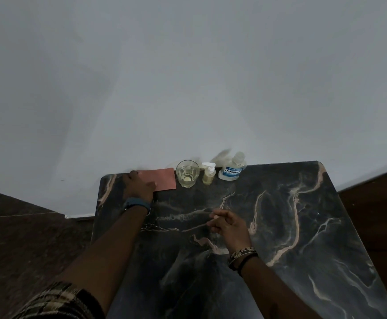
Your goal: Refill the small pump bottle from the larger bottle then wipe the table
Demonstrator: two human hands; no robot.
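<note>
A small pump bottle (208,173) with yellowish liquid stands at the table's far edge. Right of it leans a larger clear bottle (232,168) with a blue label. A pink cloth (162,179) lies flat at the far left of the black marble table (303,226). My left hand (139,184) rests on the cloth's left end, fingers spread over it. My right hand (228,225) hovers over the table's middle, fingers loosely curled and holding nothing I can see.
A clear glass (187,173) with a little liquid stands between the cloth and the pump bottle. A pale wall rises right behind the table. Dark floor lies to the left, brown floor to the right.
</note>
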